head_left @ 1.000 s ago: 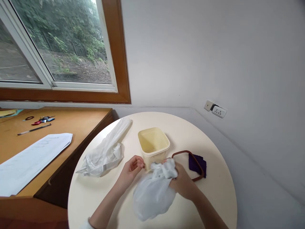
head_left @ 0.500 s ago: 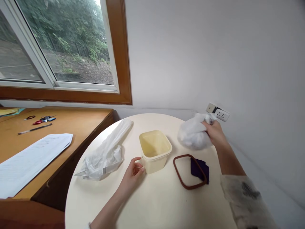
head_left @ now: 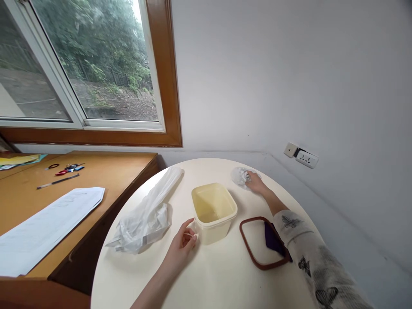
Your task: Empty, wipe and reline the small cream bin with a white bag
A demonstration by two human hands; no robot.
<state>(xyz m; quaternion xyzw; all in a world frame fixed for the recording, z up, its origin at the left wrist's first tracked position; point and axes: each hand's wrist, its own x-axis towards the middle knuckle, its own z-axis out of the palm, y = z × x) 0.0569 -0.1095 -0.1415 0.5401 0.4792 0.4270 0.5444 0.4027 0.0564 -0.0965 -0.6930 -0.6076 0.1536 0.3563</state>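
A cream, square plastic container (head_left: 214, 231) stands upright and open-topped in the middle of the round table. My left hand (head_left: 184, 241) is at its near left corner, fingers loosely curled and apart, the fingertips at or just against the wall. At the table's far right my right hand (head_left: 256, 182) grips the bunched top of a white plastic bag (head_left: 238, 175), which lies low on the tabletop. Between my right sleeve and the container lie a brown rounded-square frame (head_left: 247, 245) and a dark purple cloth (head_left: 273, 237); the sleeve partly covers the cloth.
Another crumpled white plastic bag (head_left: 144, 225) lies at the round table's (head_left: 225, 279) left. A wooden desk (head_left: 112, 171) adjoins on the left, with papers (head_left: 58, 227), a pen (head_left: 58, 181) and small keys-like items (head_left: 71, 168). A wall socket (head_left: 307, 159) is at the back right.
My right hand has moved left and down with the plastic bag, which now sits flatter on the table. My left hand stays by the container. The whole view has shifted slightly.
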